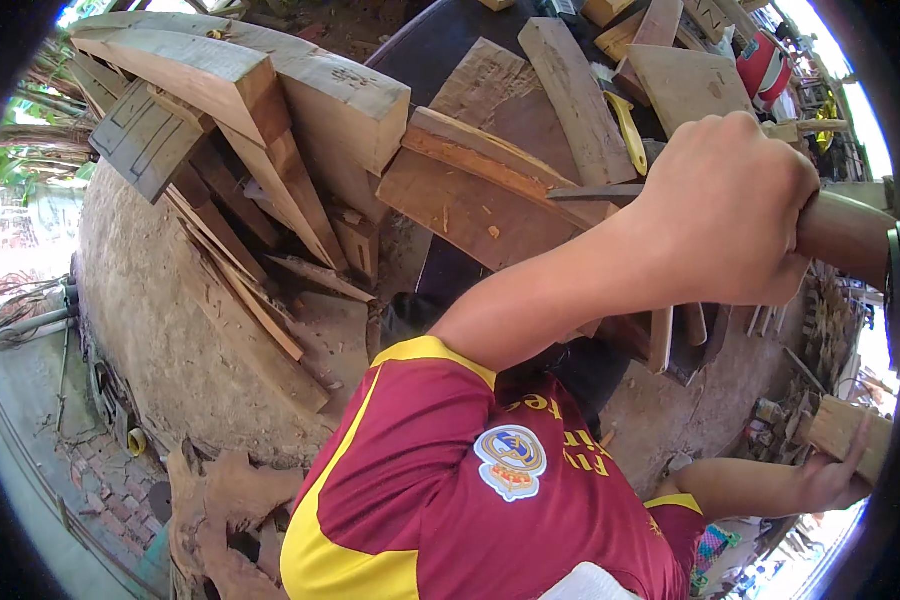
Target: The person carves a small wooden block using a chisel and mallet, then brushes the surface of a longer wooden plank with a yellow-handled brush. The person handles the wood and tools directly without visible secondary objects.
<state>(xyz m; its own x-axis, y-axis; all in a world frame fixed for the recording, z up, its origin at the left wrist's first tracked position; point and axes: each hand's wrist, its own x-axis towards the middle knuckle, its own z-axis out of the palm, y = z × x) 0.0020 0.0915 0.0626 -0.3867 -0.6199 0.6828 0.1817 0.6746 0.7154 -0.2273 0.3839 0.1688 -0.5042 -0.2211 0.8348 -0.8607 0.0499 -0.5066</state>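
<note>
My left hand (720,210) reaches across to the right, closed on a thick brown wooden handle (850,240). A dark metal blade (590,195) lies just left of the fingers; whether it joins the handle is hidden. At the lower right my right hand (830,480) is on a pale wooden block (840,430), index finger stretched along it. Beyond my left hand are a board with an orange-brown strip (480,165), a long weathered beam (570,100) and a yellow-handled brush (625,130).
Thick planks and beams (340,110) lean in a pile at the left, with a marked board (150,140) among them. A red-and-white object (760,70) sits back right. Gnarled wood (220,500) lies lower left, beside the concrete ground (140,320); brick paving (110,480) shows farther left.
</note>
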